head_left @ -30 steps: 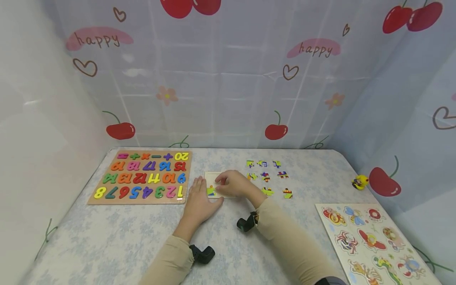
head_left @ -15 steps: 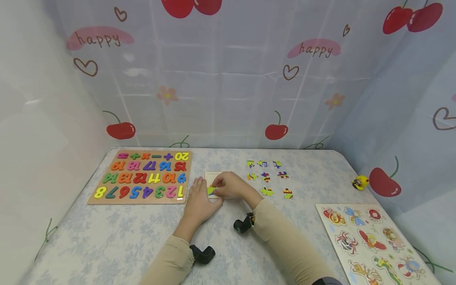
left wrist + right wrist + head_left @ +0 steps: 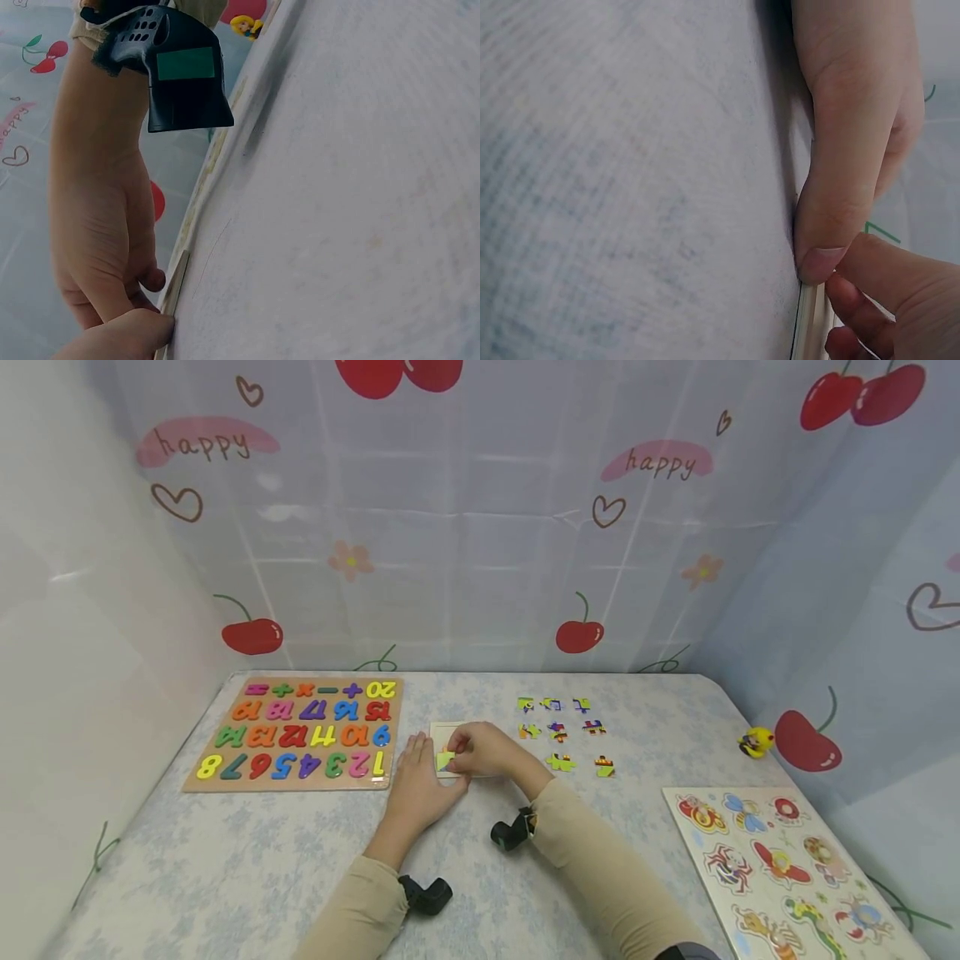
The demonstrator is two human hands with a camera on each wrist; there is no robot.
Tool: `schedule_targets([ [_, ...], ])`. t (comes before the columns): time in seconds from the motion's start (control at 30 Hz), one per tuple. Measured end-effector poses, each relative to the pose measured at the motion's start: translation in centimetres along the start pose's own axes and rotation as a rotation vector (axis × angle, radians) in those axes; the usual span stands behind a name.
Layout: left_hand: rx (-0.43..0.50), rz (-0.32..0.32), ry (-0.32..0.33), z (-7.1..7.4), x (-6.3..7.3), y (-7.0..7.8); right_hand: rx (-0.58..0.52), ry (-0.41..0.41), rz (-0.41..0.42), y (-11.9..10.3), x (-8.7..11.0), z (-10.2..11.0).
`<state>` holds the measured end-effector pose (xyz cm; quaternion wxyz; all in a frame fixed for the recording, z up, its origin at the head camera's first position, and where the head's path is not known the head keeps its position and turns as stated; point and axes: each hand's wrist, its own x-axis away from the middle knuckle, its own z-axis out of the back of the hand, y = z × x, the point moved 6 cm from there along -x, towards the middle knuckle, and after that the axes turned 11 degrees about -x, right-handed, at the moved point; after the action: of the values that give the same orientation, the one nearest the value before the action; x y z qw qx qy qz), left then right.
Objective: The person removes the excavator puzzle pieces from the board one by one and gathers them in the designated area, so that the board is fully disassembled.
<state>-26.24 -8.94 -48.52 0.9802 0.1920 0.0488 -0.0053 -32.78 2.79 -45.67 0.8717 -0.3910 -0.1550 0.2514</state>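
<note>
My left hand [image 3: 416, 789] lies along the left side of a small pale puzzle tray [image 3: 441, 727], fingers extended and thumb at its front edge. In the right wrist view the left thumb [image 3: 825, 259] touches the tray's rim [image 3: 810, 330]. Over the tray, my right hand [image 3: 486, 750] pinches a green-yellow puzzle piece [image 3: 445, 760] between thumb and fingers at the tray's lower left corner. That piece looks slightly tilted; fingers cover part of it. Several loose puzzle pieces [image 3: 560, 762] lie in rows right of the tray.
A number board [image 3: 296, 735] with coloured numerals lies to the left. An insect picture board [image 3: 780, 864] is at the front right. Near the right edge stands a small yellow toy figure [image 3: 756, 742]. Printed curtains surround the table.
My right hand has come slightly down and left, its fingers closing onto the piece in the tray's corner. The piece now looks paler and tilted. My left hand stays in place.
</note>
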Motion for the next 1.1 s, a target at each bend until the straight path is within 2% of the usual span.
schedule_targets([
  [0.4, 0.0, -0.006, 0.004, 0.0, 0.0, -0.1, -0.116, 0.07, -0.025, 0.7, 0.6, 1.0],
  [0.63, 0.002, -0.012, 0.005, 0.0, 0.0, 0.0, -0.124, 0.077, -0.038, 0.9, 0.9, 1.3],
  [0.93, -0.006, -0.009, -0.001, 0.1, 0.1, 0.1, -0.095, 0.035, 0.032, 0.1, 0.8, 1.0],
  [1.1, -0.006, -0.013, 0.016, 0.0, 0.0, 0.1, -0.129, 0.066, 0.028, 0.5, 1.4, 2.2],
])
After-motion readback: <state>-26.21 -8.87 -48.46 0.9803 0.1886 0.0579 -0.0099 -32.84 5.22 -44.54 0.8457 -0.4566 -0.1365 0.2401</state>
